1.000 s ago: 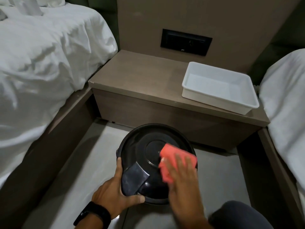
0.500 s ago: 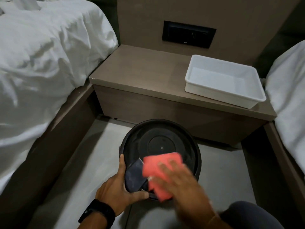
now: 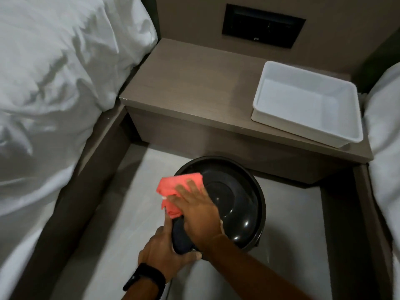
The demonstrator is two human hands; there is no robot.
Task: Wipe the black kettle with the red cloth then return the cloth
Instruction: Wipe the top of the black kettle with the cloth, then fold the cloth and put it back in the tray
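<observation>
The black kettle is seen from above, round and glossy, held over the pale floor between two beds. My left hand grips its dark handle at the near left edge. My right hand lies across the kettle's left side, fingers spread, pressing the red cloth flat against the lid rim. The cloth sticks out past my fingers to the upper left. My right forearm crosses over my left hand and hides part of the handle.
A brown bedside table stands just behind the kettle, with a white plastic tray on its right end. White bedding lies to the left and a second bed to the right. A black wall panel sits above the table.
My right hand has swept the red cloth across the kettle top from the right side, over the near edge, to the left rim. My left hand has kept its grip on the handle.
</observation>
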